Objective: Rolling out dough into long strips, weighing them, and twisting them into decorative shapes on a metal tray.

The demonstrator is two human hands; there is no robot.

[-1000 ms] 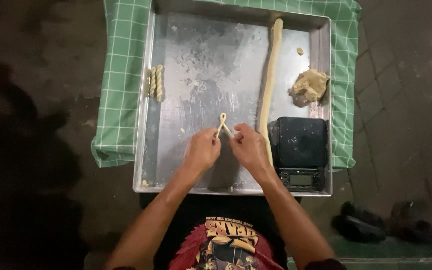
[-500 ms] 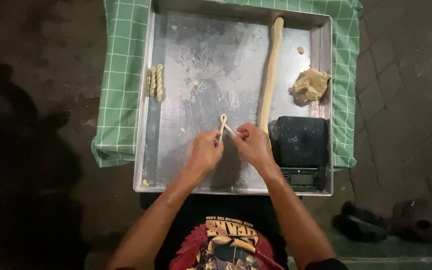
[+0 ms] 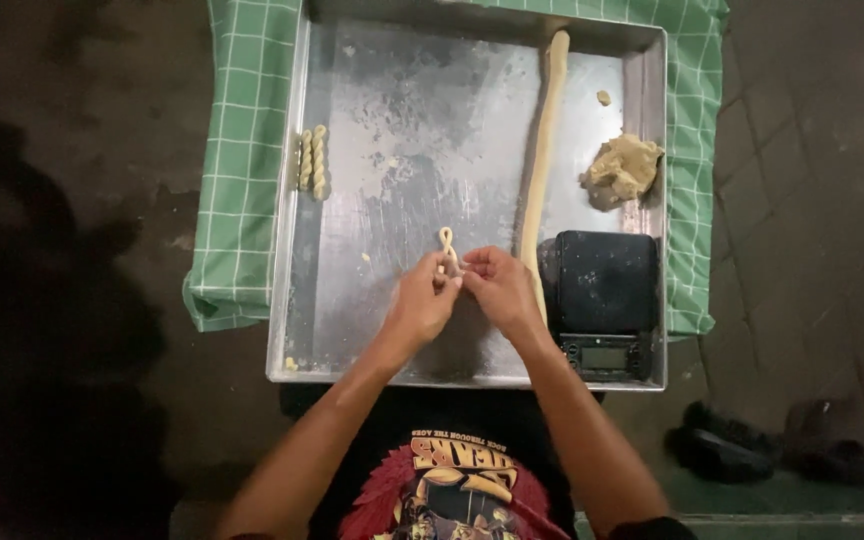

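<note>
Fingers of left hand [image 3: 424,300] and right hand [image 3: 497,288] pinch a thin looped pale dough strand [image 3: 446,245] over the near middle of the shallow metal tray [image 3: 292,250].

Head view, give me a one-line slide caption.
Both hands, left and right, twist a dough strip over a metal tray beside a long dough rope.

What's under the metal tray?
A green checked cloth lies under the metal tray, showing along its left, top and right edges. The tray covers whatever is beneath its middle.
</note>
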